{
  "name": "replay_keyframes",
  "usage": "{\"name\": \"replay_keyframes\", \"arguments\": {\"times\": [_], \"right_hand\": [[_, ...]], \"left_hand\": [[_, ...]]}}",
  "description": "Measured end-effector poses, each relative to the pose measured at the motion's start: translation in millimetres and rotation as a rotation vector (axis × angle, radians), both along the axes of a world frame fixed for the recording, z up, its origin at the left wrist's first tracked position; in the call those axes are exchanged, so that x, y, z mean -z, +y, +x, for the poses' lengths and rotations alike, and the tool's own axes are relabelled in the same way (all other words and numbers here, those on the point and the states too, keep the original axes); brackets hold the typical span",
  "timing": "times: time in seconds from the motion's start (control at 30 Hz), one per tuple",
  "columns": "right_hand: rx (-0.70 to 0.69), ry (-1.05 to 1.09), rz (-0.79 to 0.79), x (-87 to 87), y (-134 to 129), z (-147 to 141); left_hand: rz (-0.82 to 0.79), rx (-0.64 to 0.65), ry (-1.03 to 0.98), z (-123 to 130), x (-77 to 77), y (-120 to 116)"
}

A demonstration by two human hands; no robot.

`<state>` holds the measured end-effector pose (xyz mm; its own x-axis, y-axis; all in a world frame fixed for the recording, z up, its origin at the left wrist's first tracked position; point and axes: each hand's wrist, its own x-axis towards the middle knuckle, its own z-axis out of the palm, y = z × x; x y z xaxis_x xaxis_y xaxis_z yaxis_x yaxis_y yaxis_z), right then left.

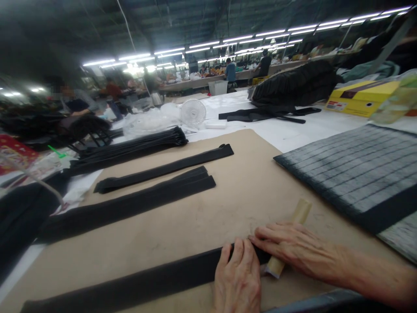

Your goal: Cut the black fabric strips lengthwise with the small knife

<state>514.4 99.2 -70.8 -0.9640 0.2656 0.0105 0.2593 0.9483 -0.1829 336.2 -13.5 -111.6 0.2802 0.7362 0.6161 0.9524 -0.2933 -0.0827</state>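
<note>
A long black fabric strip (140,278) lies across the brown board at the front, its right end under both hands. My left hand (237,276) presses on this strip with bent fingers held close together. Beside it, my right hand (289,245) reaches in from the right, its fingertips at the strip's end. A pale yellow flat bar (302,211) passes beneath the right palm and sticks out on both sides; the thumb's grip on it is mostly hidden. Farther back on the board lie more folded black strips (130,208).
The brown board (234,208) covers the tabletop. At right lies a grey-and-black striped fabric panel (352,169). Behind stand a yellow box (361,98), a black fabric heap (296,82) and a small white fan (193,112). People (230,71) work in the background.
</note>
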Motion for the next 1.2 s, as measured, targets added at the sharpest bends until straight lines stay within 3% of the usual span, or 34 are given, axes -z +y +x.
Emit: {"name": "replay_keyframes", "arguments": {"times": [0.1, 0.23, 0.4, 0.5, 0.8, 1.07, 1.2], "right_hand": [[0.121, 0.029, -0.049, -3.0, 3, 10], [0.31, 0.07, 0.004, -10.7, 10, 26], [0.377, 0.094, -0.075, -17.1, 13, 38], [0.382, 0.102, -0.098, -17.0, 11, 37], [0.211, 0.025, -0.056, -15.0, 10, 19], [-0.105, 0.053, 0.27, -6.9, 24, 12], [-0.222, 0.022, 0.335, -7.9, 30, 6]], "left_hand": [[-0.005, -0.035, -0.103, 1, 8.8, -4], [-0.216, -0.049, -0.328, 0, 7.1, -10], [-0.353, -0.076, -0.467, 3, -5.1, -8], [-0.362, -0.089, -0.466, 5, -5.0, -4], [-0.259, -0.063, -0.338, 7, 5.1, -2], [-0.175, -0.039, -0.201, 10, 6.6, 1], [-0.153, -0.065, -0.186, 10, 9.8, 1]]}}
